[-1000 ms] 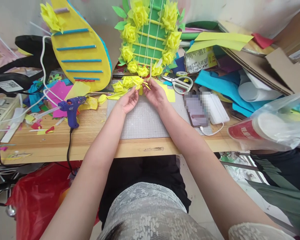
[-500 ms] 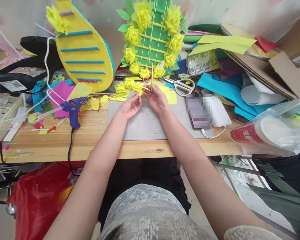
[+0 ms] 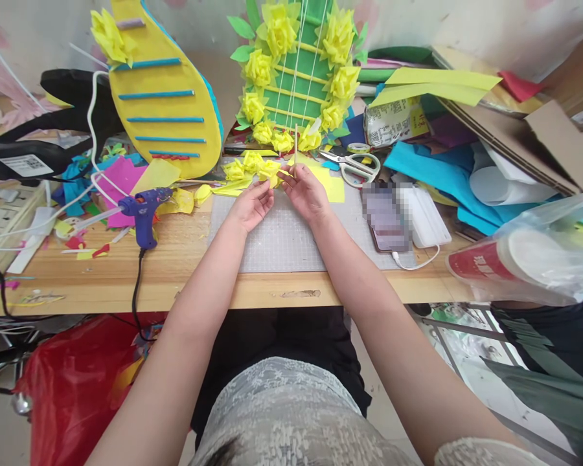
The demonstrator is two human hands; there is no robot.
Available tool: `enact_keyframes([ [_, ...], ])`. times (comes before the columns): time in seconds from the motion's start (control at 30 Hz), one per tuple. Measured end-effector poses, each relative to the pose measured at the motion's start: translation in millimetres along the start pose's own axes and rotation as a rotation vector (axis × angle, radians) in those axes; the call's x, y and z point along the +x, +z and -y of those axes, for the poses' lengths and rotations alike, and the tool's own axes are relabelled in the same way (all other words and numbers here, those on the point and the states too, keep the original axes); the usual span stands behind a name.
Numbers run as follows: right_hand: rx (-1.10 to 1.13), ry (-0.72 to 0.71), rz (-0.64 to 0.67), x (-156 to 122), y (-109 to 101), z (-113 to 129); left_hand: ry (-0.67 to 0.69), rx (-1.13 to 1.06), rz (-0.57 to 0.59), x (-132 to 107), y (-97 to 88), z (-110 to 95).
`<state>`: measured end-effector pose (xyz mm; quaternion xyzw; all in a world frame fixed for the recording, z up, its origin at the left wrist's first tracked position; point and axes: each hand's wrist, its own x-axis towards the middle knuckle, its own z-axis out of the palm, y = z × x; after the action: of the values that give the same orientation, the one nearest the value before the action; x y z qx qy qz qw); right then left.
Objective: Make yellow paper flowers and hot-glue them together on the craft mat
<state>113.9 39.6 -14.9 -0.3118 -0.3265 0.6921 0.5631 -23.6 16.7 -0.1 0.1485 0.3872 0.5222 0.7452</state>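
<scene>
Both my hands meet over the far edge of a grey cutting mat [image 3: 282, 233]. My left hand [image 3: 251, 206] pinches a yellow paper flower [image 3: 270, 169] by its lower edge. My right hand [image 3: 307, 191] grips a thin wooden stick [image 3: 295, 147] that stands upright, its lower end at the flower. More yellow paper flowers [image 3: 241, 169] lie just left of my fingers. Behind them stands a green guitar-shaped craft [image 3: 296, 71] ringed with yellow flowers.
A blue glue gun [image 3: 143, 210] stands left of the mat, its cord hanging over the table edge. Scissors [image 3: 352, 163], a phone [image 3: 385, 217] and a white power bank [image 3: 427, 217] lie to the right. A yellow craft board [image 3: 162, 90], coloured paper scraps and a plastic bag [image 3: 539, 252] crowd the table.
My hands drew slightly nearer and the stick turned upright in my right hand. Over the last half second the hands have hardly moved.
</scene>
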Motion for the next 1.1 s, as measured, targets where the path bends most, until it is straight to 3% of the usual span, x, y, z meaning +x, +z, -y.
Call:
enact_keyframes([
  [0.27,-0.025,0.001,-0.016,-3.2,2.0,1.1,-0.128,-0.032,0.011,0.0,-0.8,-1.9],
  [0.5,-0.021,-0.008,-0.004,-6.0,4.9,2.9,-0.090,0.015,0.016,-1.4,-0.1,-1.9],
  [1.1,0.002,0.008,0.003,-6.7,6.6,2.4,-0.149,0.053,-0.037,-2.1,2.6,-1.5],
])
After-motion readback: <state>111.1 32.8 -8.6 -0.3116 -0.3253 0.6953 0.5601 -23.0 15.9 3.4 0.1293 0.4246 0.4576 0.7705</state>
